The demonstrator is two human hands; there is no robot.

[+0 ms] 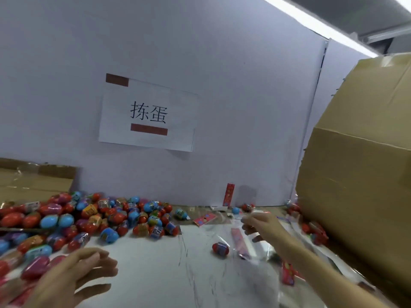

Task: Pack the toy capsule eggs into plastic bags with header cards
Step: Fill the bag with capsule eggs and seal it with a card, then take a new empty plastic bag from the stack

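A heap of red, blue and purple capsule eggs [89, 221] covers the left of the white table [151, 263]. My left hand [73, 276] hovers at the heap's near edge, fingers relaxed and spread, holding nothing. My right hand [260, 225] reaches forward over clear plastic bags [224, 232]; its fingertips touch a bag, but blur hides whether they pinch it. One red egg [220, 248] lies alone beside a pink header card [241, 243] inside a bag. Another pink header card [204, 218] lies farther back.
A large cardboard box [360, 174] fills the right side, with packed eggs [315, 232] at its base. Flattened cardboard [33, 181] lies at the back left. A white partition [222, 63] carries a paper sign [149, 116]. A red card strip [229, 194] leans against it.
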